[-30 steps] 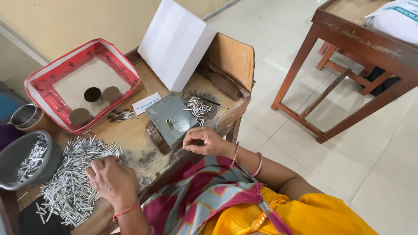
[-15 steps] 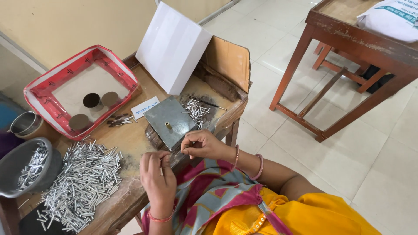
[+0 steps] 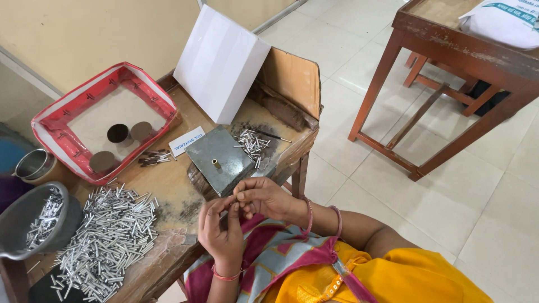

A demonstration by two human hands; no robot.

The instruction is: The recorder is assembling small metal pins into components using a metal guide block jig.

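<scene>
— Hands first: we see the left hand (image 3: 222, 227) and the right hand (image 3: 264, 197) meeting just off the near edge of the worn wooden table (image 3: 168, 185), fingertips touching over the lap.

— What do we say they grasp?

— Right thumb and forefinger are pinched on a small silvery metal tube (image 3: 240, 196), only its end showing; the rest is covered by the fingers. The left fingers curl up against the same spot, but we cannot tell whether they grip that tube, another piece, or nothing.

— And around them?

— Just beyond the hands we have a grey square metal block (image 3: 222, 160) with a short brass pin (image 3: 215, 164) standing upright on it. Behind that lies a small scatter of short tubes (image 3: 251, 146), and a white cardboard sheet (image 3: 220, 63) leans upright at the back.

— Left side?

— A large loose heap of silvery tubes (image 3: 106, 238) on the table; its near end is cut off by the frame. Beside it a grey bowl (image 3: 22, 224) holds more, partly out of view. The red-rimmed tray (image 3: 56, 109) holds three dark round discs or cups; we cannot make out which.
</scene>
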